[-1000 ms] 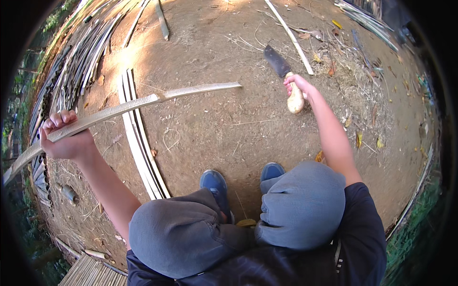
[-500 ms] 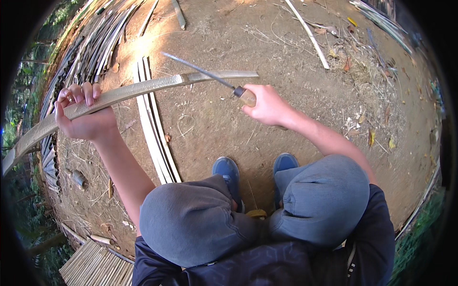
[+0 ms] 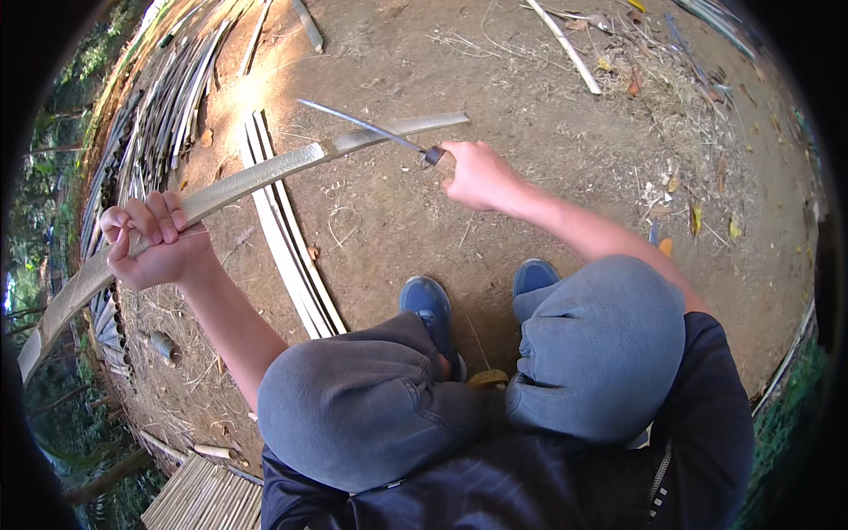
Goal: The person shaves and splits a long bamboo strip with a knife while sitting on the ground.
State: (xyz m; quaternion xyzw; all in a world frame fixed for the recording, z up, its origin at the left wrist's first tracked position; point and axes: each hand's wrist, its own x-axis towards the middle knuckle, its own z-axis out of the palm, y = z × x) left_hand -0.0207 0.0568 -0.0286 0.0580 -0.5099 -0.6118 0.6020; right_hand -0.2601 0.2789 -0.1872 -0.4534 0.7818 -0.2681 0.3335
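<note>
My left hand is wrapped round a long, wide split bamboo strip, fingers curled over its upper edge. The strip slants from the lower left up to the middle, with a node ridge partway along it. In my right hand is a knife, its handle mostly hidden in my closed fingers. The thin blade points up and left and crosses in front of the strip's far part. Whether blade and strip touch, I cannot tell.
Pale bamboo strips lie on the dirt beneath the held strip. A pile of long strips is at the far left. A short bamboo tube and a slatted bamboo mat are at lower left. My blue shoes stand near the middle.
My left hand and its end of the bamboo strip have dropped lower, so the strip slants more steeply. My right hand has turned, hiding more of the knife's handle. The view has shifted slightly.
</note>
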